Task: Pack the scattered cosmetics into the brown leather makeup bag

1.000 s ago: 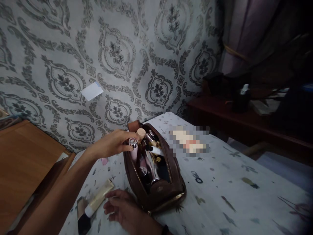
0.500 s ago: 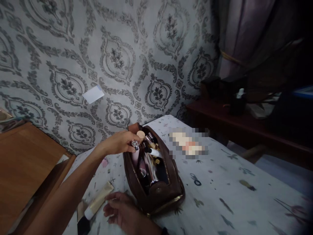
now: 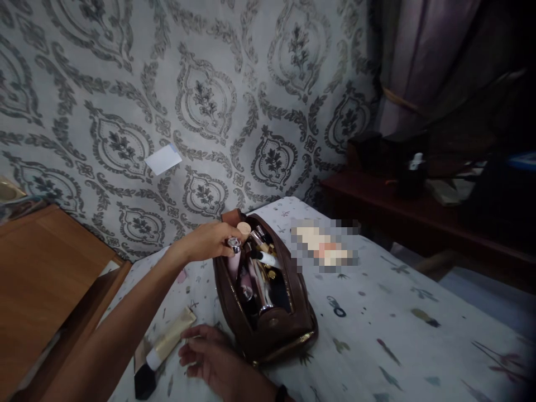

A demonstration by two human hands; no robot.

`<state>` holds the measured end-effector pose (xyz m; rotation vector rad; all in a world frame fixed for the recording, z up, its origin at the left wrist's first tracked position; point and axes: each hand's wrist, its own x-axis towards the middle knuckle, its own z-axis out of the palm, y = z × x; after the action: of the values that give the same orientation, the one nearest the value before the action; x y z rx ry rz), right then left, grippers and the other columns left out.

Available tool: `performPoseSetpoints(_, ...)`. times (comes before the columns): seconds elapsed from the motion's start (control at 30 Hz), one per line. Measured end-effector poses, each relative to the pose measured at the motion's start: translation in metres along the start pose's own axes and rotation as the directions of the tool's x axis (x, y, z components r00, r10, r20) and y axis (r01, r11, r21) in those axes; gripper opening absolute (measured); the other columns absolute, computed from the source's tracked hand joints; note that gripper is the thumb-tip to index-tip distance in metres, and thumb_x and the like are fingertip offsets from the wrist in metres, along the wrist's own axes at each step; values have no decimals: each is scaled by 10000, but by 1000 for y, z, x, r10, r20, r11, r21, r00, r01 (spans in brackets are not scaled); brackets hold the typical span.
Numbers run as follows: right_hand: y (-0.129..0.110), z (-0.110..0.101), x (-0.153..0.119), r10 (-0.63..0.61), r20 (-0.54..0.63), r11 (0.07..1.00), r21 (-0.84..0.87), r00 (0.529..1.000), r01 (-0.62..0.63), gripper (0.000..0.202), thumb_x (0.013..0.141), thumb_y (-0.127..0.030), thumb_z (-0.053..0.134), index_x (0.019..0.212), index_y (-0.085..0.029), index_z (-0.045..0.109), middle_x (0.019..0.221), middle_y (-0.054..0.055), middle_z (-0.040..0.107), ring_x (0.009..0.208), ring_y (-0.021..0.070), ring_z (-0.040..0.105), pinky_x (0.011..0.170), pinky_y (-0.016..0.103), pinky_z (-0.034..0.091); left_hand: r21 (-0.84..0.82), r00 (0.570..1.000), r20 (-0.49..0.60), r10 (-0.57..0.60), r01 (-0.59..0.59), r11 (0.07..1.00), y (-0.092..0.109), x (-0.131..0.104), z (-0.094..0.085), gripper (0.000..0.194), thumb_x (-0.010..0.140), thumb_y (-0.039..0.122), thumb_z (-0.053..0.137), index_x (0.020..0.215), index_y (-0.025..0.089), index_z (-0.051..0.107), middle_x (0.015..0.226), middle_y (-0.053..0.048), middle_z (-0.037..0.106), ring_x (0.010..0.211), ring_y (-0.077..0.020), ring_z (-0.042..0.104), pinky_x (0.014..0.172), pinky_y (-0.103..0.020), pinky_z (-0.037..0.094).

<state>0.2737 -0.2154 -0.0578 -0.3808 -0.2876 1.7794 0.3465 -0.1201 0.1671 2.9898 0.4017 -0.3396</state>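
A brown makeup bag point(image 3: 305, 321) stands unzipped on the patterned sheet, packed with cosmetic tubes, bottles and brushes. At its far left side, my left hand point(image 3: 213, 241) has its fingers closed around a pale pink bottle point(image 3: 234, 258) with a shiny silver cap. A round beige-topped item point(image 3: 244, 228) sits just beyond those fingers. My right hand point(image 3: 211, 354) rests by the bag's near left side, fingers apart and loosely bent, nothing in them. Left of its fingertips lie a cream tube point(image 3: 171, 338) with a white cap and a black-capped bottle point(image 3: 144, 379).
A blurred-out flat item point(image 3: 322, 245) lies right of the bag. Wooden furniture point(image 3: 50, 262) borders the bed on the left. A dark red table point(image 3: 368, 201) with several objects stands at the right. The patterned wall point(image 3: 205, 100) rises behind.
The view has shifted slightly, moving everything a little to the right. My left hand keeps its grip on the silver-capped bottle, and my right hand has barely moved.
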Motion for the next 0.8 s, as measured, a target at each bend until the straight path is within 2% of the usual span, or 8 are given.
performPoseSetpoints(0.1,-1,1,-1,9,-6,1000,-9,1000,-9,465,512,-363,840,865,-142,634,667,22,666,635,130,609,608,263,399,8,998,6,-63,63,998,-1,2,0,280,746,152,621,1007,227,689,757,32,617,695,-132,539,629,-214,333)
performPoseSetpoints(0.3,2,-2,1,2,-11,1000,-5,1000,-2,470,508,-374,841,863,-144,635,662,27,668,635,139,612,601,265,394,4,1000,-22,21,-21,1000,-10,-4,-1,170,740,143,613,884,216,666,698,55,568,646,-108,499,607,-216,307)
performPoseSetpoints(0.43,2,-3,2,9,-1,1000,-7,1000,-9,459,528,-355,834,883,-142,635,680,26,672,649,135,617,617,266,400,119,998,-65,-9,16,993,-13,-8,-3,77,741,159,608,797,202,638,686,49,548,631,-109,472,601,-234,288)
performPoseSetpoints(0.6,-1,0,-1,5,0,1000,-17,1000,-5,475,509,-369,834,873,-145,626,670,19,668,629,127,608,601,258,390,209,999,-47,-7,17,978,-10,-5,-5,136,747,135,594,816,228,666,659,42,550,635,-126,488,586,-254,269)
performPoseSetpoints(0.8,-1,2,0,18,-32,999,-37,999,-19,502,486,-380,839,866,-144,611,658,17,664,624,122,601,600,257,391,160,998,-33,-53,58,985,-9,2,-7,176,739,174,609,879,253,682,702,37,593,694,-151,536,598,-251,282)
